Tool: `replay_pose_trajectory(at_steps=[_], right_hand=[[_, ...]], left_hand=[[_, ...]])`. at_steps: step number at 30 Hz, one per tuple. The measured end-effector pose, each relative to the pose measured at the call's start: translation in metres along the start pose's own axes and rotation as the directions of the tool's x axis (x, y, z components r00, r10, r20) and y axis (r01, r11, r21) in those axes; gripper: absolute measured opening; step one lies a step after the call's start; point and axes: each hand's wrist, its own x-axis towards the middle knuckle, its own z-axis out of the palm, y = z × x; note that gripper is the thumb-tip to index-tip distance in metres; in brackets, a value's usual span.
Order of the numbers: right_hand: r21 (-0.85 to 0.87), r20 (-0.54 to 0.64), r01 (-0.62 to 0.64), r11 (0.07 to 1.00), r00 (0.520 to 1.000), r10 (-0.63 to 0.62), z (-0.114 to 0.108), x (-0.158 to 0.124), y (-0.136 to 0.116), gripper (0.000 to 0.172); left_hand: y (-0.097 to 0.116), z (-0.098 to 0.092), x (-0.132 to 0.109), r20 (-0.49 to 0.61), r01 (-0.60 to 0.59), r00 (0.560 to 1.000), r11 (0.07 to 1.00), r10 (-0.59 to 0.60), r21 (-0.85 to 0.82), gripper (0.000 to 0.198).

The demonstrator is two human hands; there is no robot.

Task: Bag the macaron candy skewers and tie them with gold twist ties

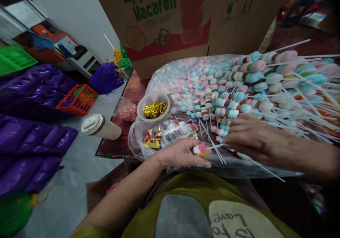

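Observation:
My left hand (180,154) pinches a pink and white marshmallow piece (201,149) at the table's near edge. My right hand (249,137) holds a thin white stick (215,146) whose tip meets that marshmallow. Its fingers are curled over several more sticks. Just beyond the hands lies a pile of finished marshmallow skewers (265,78) in pink, blue and white, their sticks fanning to the right. Behind them a clear plastic bag of loose marshmallows (180,78) spreads across the table.
A white bowl of gold twist ties (154,108) and a bag of printed labels (170,133) lie left of my hands. A lidded cup (99,126) rests on its side at the table corner. A Macaron carton (164,22) stands behind. Purple bags (29,139) and an orange basket (78,100) cover the floor.

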Motion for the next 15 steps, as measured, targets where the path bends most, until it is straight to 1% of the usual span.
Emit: replay_pose_trajectory(at_steps=[1,3,5,7,8,9,10,11,12,13,14,15], right_hand=[[0.032,0.009,-0.001,1.000,1.000,0.000,0.006,0.004,-0.004,0.025],[0.050,0.021,-0.021,0.999,1.000,0.020,0.021,0.012,-0.009,0.022],[0.060,0.002,-0.052,0.997,0.999,0.052,0.032,0.016,-0.007,0.024],[0.106,-0.051,-0.071,0.992,0.996,0.077,0.035,0.015,0.002,0.029],[0.130,-0.075,-0.071,0.989,0.994,0.081,0.033,0.013,0.006,0.032],[0.143,-0.092,-0.062,0.988,0.993,0.075,0.030,0.011,0.010,0.033],[0.140,-0.096,-0.048,0.989,0.993,0.062,0.026,0.010,0.013,0.034],[0.122,-0.085,-0.033,0.992,0.995,0.043,0.021,0.010,0.014,0.033],[0.096,-0.064,-0.014,0.995,0.998,0.020,0.018,0.012,0.013,0.032],[0.068,-0.038,0.005,0.998,0.999,-0.002,0.015,0.016,0.010,0.031],[0.041,-0.016,0.018,0.999,1.000,-0.017,0.014,0.021,0.007,0.030],[0.021,0.006,0.026,0.999,1.000,-0.026,0.013,0.026,0.003,0.029]], left_hand=[[0.000,0.003,0.003,0.007,-0.003,1.000,1.000,0.003,0.022,0.023],[-0.001,0.009,0.009,-0.009,0.034,0.999,0.999,-0.034,0.032,0.024],[-0.002,0.008,0.012,-0.034,0.069,0.997,0.996,-0.071,-0.051,0.028],[-0.003,-0.002,0.008,-0.066,0.012,0.998,0.987,-0.022,-0.159,0.035],[-0.003,-0.009,0.003,-0.075,-0.039,0.997,0.983,0.026,-0.179,0.038],[-0.003,-0.016,-0.003,-0.076,-0.065,0.996,0.983,0.053,-0.169,0.039],[-0.004,-0.021,-0.009,-0.044,-0.048,0.998,0.988,0.042,-0.145,0.037],[-0.005,-0.024,-0.015,0.015,-0.004,1.000,0.990,0.006,-0.142,0.036],[-0.007,-0.023,-0.021,0.082,0.052,0.996,0.984,-0.038,-0.173,0.036],[-0.010,-0.019,-0.024,0.133,0.092,0.989,0.969,-0.063,-0.227,0.037],[-0.014,-0.013,-0.027,0.153,0.110,0.986,0.950,-0.067,-0.292,0.038],[-0.017,-0.005,-0.028,0.139,0.104,0.989,0.932,-0.058,-0.347,0.038]])
